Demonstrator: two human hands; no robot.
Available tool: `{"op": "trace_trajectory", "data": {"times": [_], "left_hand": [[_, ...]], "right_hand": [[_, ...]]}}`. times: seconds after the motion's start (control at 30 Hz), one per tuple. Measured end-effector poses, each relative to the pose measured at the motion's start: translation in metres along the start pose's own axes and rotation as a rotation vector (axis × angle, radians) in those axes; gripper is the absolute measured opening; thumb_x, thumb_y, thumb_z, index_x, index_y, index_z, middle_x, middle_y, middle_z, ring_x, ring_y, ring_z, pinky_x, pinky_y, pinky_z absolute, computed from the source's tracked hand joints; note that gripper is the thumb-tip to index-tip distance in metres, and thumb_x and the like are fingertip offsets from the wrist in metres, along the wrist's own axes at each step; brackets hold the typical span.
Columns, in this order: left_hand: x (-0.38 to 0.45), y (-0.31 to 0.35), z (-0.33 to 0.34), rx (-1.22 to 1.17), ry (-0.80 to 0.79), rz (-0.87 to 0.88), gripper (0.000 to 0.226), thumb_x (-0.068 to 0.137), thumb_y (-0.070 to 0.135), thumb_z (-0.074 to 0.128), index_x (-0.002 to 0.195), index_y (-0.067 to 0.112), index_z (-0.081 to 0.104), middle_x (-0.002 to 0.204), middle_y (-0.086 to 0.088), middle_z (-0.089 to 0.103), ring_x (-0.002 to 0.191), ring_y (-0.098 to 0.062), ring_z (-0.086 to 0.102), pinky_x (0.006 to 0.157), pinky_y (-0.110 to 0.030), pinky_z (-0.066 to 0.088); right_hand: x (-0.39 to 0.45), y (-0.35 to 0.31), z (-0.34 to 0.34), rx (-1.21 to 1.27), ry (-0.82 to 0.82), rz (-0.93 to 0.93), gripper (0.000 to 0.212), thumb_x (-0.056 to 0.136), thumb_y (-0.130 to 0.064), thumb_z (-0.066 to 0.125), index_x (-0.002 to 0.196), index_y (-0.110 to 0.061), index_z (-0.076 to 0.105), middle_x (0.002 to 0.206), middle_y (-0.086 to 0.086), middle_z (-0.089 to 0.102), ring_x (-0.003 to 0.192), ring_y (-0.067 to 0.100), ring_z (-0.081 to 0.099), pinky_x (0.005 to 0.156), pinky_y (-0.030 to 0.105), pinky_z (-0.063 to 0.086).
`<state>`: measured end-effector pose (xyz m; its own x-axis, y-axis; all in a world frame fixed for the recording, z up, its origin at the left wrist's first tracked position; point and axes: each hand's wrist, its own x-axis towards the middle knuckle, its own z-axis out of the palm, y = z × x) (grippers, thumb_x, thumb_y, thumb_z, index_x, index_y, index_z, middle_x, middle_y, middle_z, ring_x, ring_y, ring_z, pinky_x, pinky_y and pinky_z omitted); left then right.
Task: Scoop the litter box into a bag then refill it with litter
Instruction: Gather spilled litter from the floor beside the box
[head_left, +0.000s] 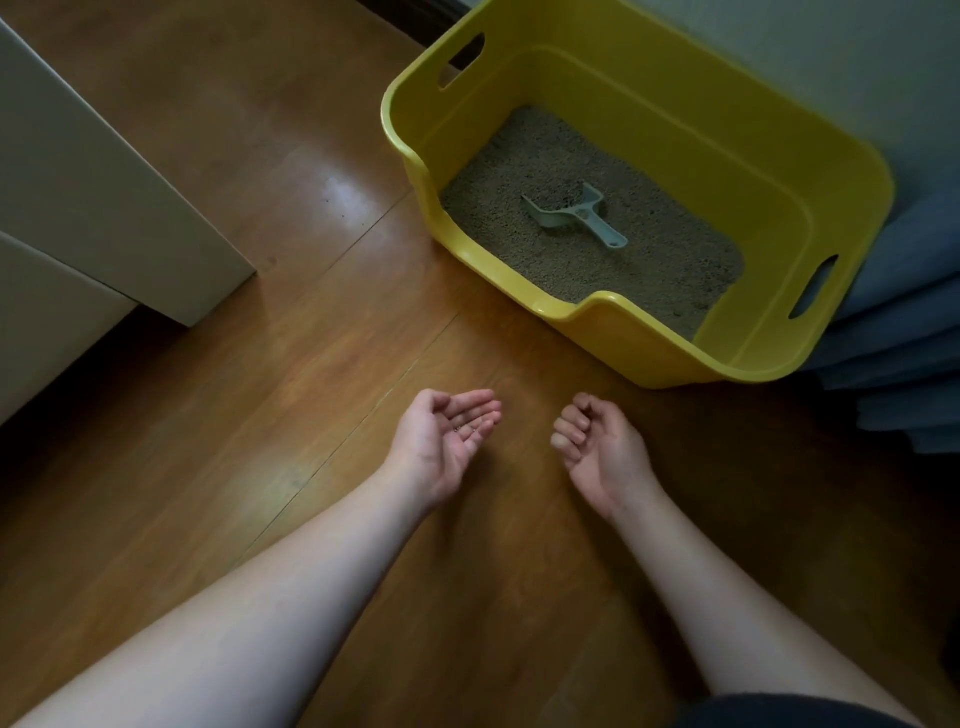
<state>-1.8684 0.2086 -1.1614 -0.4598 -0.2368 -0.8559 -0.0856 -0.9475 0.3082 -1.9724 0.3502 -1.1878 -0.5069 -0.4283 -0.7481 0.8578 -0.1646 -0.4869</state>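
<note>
Above the wooden floor (218, 171), both hands hover palm-up and empty: the left hand (447, 441) lies open with relaxed fingers, the right hand (597, 441) has its fingers curled inward. Beyond them the yellow litter box (779, 171) holds grey litter (649, 260) and a pale scoop (574, 210) resting on it.

Dim, soft indoor light with pale glare on the wooden floor (332, 192), dark corners, and wide-angle bending at edges.
</note>
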Motion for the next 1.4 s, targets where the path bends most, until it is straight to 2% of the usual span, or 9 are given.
{"op": "trace_trajectory", "data": {"times": [0.13,0.23,0.3,0.43,0.57,0.7,0.9,1.13,1.4], "left_hand": [[0.000,-0.005,0.002,0.009,-0.013,-0.016,0.047,0.099,0.021,0.028,0.097,-0.006,0.067,0.093,-0.020,0.073,0.099,-0.028,0.066,0.081,-0.030,0.053],[-0.001,-0.011,-0.003,0.022,-0.008,-0.019,0.048,0.099,0.020,0.027,0.095,-0.006,0.067,0.094,-0.021,0.072,0.097,-0.028,0.066,0.081,-0.030,0.053],[-0.002,-0.014,-0.008,0.030,-0.002,-0.019,0.048,0.099,0.019,0.027,0.095,-0.007,0.067,0.094,-0.022,0.072,0.096,-0.029,0.066,0.081,-0.030,0.053],[-0.001,-0.016,-0.011,0.041,0.006,-0.020,0.047,0.099,0.019,0.027,0.095,-0.006,0.067,0.090,-0.020,0.074,0.096,-0.028,0.067,0.080,-0.029,0.053],[0.001,-0.016,-0.005,0.037,-0.006,-0.017,0.047,0.098,0.019,0.028,0.096,-0.006,0.067,0.090,-0.020,0.074,0.095,-0.028,0.067,0.079,-0.029,0.053],[0.002,-0.018,-0.001,0.039,-0.019,-0.017,0.046,0.098,0.019,0.028,0.099,-0.006,0.067,0.094,-0.020,0.074,0.098,-0.028,0.067,0.079,-0.030,0.053],[0.001,-0.020,-0.001,0.053,-0.017,-0.011,0.046,0.098,0.020,0.028,0.100,-0.005,0.068,0.097,-0.020,0.074,0.096,-0.026,0.069,0.079,-0.029,0.054],[0.001,-0.017,-0.003,0.035,-0.009,0.004,0.047,0.098,0.019,0.028,0.097,-0.006,0.067,0.092,-0.019,0.074,0.098,-0.028,0.067,0.084,-0.030,0.053],[0.003,-0.013,0.002,0.023,-0.028,-0.020,0.047,0.100,0.022,0.028,0.106,-0.007,0.065,0.102,-0.022,0.072,0.100,-0.028,0.068,0.084,-0.032,0.054]], "right_hand": [[0.001,-0.005,-0.013,0.064,-0.071,0.036,0.027,0.093,-0.017,0.036,0.067,-0.014,0.043,0.060,0.000,0.031,0.049,0.010,0.025,0.043,0.022,0.019],[0.005,-0.008,-0.015,0.009,0.007,-0.022,0.029,0.091,-0.019,0.036,0.064,-0.013,0.043,0.061,0.001,0.032,0.047,0.011,0.026,0.042,0.022,0.020],[0.005,-0.011,-0.011,-0.206,0.149,-0.105,0.032,0.096,-0.024,0.038,0.067,-0.014,0.046,0.061,0.000,0.033,0.045,0.009,0.028,0.041,0.020,0.023],[0.006,-0.019,-0.012,-0.966,0.423,-0.298,0.031,0.100,-0.033,0.043,0.078,-0.018,0.060,0.061,-0.005,0.049,0.051,0.010,0.044,0.050,0.023,0.033],[0.017,-0.017,-0.020,-1.179,0.372,-0.491,0.026,0.096,-0.035,0.052,0.095,-0.015,0.068,0.080,-0.003,0.065,0.069,0.013,0.059,0.062,0.026,0.040],[0.032,-0.013,-0.020,-1.368,0.361,-0.512,0.030,0.091,-0.033,0.063,0.115,-0.015,0.066,0.109,0.001,0.067,0.100,0.016,0.061,0.079,0.023,0.043],[0.044,-0.009,-0.023,-1.461,0.389,-0.538,0.017,0.090,-0.034,0.062,0.102,-0.022,0.069,0.103,-0.002,0.068,0.096,0.016,0.061,0.073,0.022,0.040],[0.041,-0.009,-0.022,-1.533,0.371,-0.543,0.018,0.096,-0.032,0.054,0.103,-0.020,0.065,0.102,-0.003,0.066,0.092,0.013,0.060,0.072,0.024,0.046],[-0.010,-0.002,0.015,-1.372,0.055,-0.669,0.006,0.092,-0.024,0.060,0.096,-0.021,0.064,0.087,-0.008,0.063,0.077,0.001,0.058,0.061,0.009,0.041]]}}
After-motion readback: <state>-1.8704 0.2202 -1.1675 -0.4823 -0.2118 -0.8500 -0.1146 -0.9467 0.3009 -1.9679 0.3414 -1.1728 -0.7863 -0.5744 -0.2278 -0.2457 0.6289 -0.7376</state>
